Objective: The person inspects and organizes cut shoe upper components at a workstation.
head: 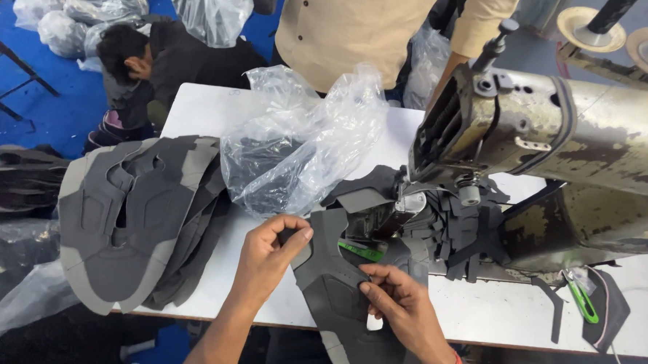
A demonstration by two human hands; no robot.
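The dark grey, curved shoe-upper panel of soft sheet material (333,280) lies over the near edge of the white table (204,111), just in front of the worn metal sewing machine (555,132), and you hold it at both sides. Your left hand (265,254) pinches its upper left edge between thumb and fingers. Your right hand (402,306) pinches its right edge lower down, so the panel spans between both grips.

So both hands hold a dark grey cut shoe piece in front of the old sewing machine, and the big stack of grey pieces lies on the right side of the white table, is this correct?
Not quite. The head view shows the big stack of grey pieces on the left side of the white table, not the right. The rest holds: left hand and right hand hold the dark grey cut shoe piece before the old sewing machine.
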